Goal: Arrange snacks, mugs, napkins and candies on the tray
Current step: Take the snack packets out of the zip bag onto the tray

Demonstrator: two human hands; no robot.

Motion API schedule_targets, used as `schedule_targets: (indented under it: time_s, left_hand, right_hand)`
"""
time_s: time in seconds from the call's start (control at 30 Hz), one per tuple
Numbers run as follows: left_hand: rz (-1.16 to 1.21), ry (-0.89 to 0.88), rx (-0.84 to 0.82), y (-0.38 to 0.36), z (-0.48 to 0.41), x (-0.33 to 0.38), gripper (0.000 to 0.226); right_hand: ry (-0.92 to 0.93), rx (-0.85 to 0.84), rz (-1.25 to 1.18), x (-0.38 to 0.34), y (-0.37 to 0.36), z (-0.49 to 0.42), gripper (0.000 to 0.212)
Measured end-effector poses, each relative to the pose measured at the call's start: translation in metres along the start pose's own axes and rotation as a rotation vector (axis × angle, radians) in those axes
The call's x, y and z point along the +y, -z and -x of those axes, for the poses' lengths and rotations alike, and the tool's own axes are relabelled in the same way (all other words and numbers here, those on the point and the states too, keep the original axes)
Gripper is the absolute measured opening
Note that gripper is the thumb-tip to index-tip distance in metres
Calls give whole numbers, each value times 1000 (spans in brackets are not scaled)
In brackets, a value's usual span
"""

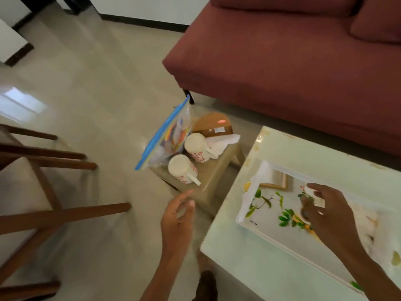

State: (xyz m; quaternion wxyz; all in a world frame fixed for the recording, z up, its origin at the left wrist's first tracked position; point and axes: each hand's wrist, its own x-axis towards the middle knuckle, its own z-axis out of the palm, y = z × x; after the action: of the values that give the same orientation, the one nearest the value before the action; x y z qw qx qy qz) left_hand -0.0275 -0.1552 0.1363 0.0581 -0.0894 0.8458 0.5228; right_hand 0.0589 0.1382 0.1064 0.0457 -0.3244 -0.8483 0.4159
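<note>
My left hand [178, 220] hangs open and empty, fingers loosely curled, just short of the low beige stool [213, 177] that carries what I have yet to move; the nearer white ceramic mug with red flowers [183, 169] stands directly ahead of my fingertips, upright, its handle pointing back toward me and a little to my right, so this hand looks the natural one for the next pick. A second matching mug [197, 147] stands just beyond the first, a crumpled white paper napkin [221, 143] beside its handle, a clear zip bag with a blue seal and bright wrapped candies [167, 135] leaning up to their left, and a rounded wooden piece [211, 124] at the far edge. Nothing stands between my left hand and the near mug. My right hand [325, 216] is spread low over the white rectangular tray with green leaf print [260, 216] on the pale glass table [249, 268], well to the right; whether its fingers pinch something small and dark I cannot tell through the blur. A dark red sofa [282, 61] runs behind, wooden chair legs [54, 213] off to my left
</note>
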Motion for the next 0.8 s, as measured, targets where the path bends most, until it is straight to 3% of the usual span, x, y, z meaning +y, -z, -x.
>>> schedule_targets:
  time_s: [0.13,0.23,0.3,0.4,0.53,0.7,0.8]
  left_hand:
    - [55,11,250,24,-25,2,25]
    - [-102,-281,432,45,-49,17,23]
    - [-252,-525,467,57,-72,27,26]
    - [-467,-652,359,65,-115,51,39]
    - [-665,-561,110,60,-167,77,47]
    - [-770,-507,-12,65,-211,74,30]
    - [-715,-415,-37,69,-227,71,19]
  right_hand:
    - [79,-45,-20,-51,-39,-14,35]
    - [98,-87,-59,-97,-63,-27,35]
    - [118,-102,-82,-129,-81,-36,35]
    - [158,-113,-117,-179,-108,-47,34]
    - [226,-123,-124,-231,-145,-61,39]
    - [235,-186,-146,-259,-181,-72,45]
    - [176,-205,-179,-267,-195,-75,43]
